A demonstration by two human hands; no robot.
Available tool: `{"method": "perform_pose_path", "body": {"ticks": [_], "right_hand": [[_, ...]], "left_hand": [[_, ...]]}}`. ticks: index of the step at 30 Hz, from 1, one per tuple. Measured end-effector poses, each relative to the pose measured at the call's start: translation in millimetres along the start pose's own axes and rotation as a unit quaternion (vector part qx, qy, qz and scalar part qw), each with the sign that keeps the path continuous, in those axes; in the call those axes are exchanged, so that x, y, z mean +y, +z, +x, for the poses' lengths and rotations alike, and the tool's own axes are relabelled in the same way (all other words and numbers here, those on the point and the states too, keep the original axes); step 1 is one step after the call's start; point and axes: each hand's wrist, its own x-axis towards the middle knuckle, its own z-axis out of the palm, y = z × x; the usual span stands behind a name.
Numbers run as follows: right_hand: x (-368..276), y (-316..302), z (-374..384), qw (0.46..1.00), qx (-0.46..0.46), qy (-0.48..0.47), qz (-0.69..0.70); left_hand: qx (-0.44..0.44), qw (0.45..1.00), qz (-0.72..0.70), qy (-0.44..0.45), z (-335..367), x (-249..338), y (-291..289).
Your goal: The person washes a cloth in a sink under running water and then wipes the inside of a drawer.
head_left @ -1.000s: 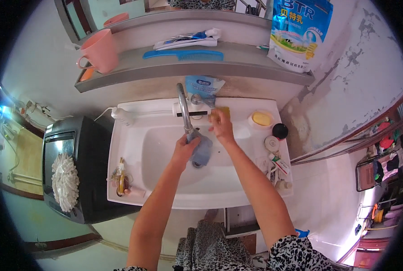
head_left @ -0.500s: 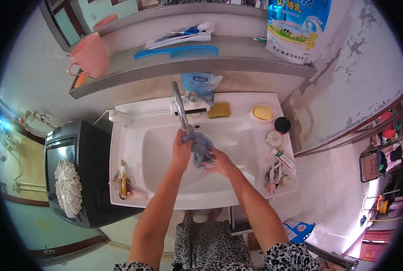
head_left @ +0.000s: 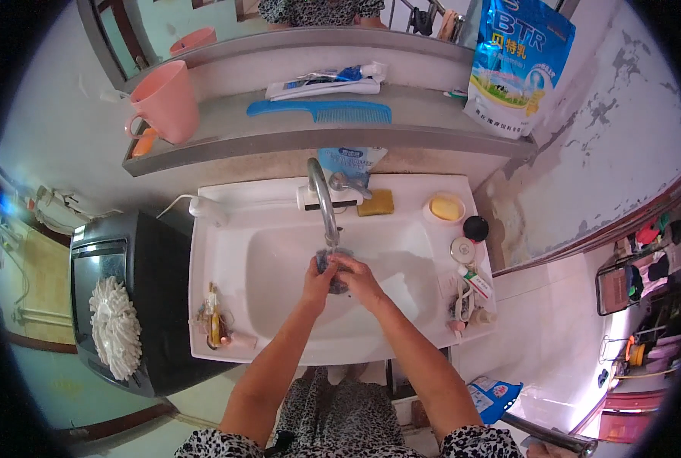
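Both hands are over the white sink basin (head_left: 268, 263), just below the curved metal tap spout (head_left: 323, 198). Between them is a bunched grey-blue cloth (head_left: 322, 261), mostly covered by the fingers. My left hand (head_left: 315, 284) is closed on its left side. From the right, my right hand (head_left: 360, 279) wraps over the top of the cloth, fingers pressed toward the left hand. The tap's lever (head_left: 349, 184) sits behind the spout. Whether water is running is hard to make out.
Along the sink's back edge are a yellow-brown sponge (head_left: 376, 202) and a dish of yellow soap (head_left: 445, 208). Small toiletries (head_left: 474, 282) crowd the right rim. Above, a shelf holds a pink mug (head_left: 165, 103), a blue comb (head_left: 348, 112) and a blue-white pouch (head_left: 516, 72).
My hands have come together and squeezed the cloth into a compact bundle; before, it hung loosely between them. The view has shifted, so the shelf and sink appear lower.
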Motion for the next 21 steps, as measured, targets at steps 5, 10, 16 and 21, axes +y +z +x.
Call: {"method": "perform_pose_path", "body": {"ticks": [5,10,16,21], "right_hand": [[-33.7,-16.2,24.6,0.925,0.292,-0.140,-0.199],[-79.1,-30.3,65.1,0.940,0.290,-0.177,-0.032],[-93.4,-41.8,69.7,0.947,0.282,-0.152,0.015],[-36.6,-52.9,60.5,0.898,0.391,-0.193,-0.060]], "left_hand": [[-0.086,0.979,-0.073,-0.171,-6.4,11.5,-11.3],[-0.131,0.991,0.006,-0.013,12.8,1.0,2.5],[-0.143,0.966,0.188,0.104,23.1,37.8,4.8],[-0.095,0.970,0.206,0.088,19.4,53.9,17.0]]}}
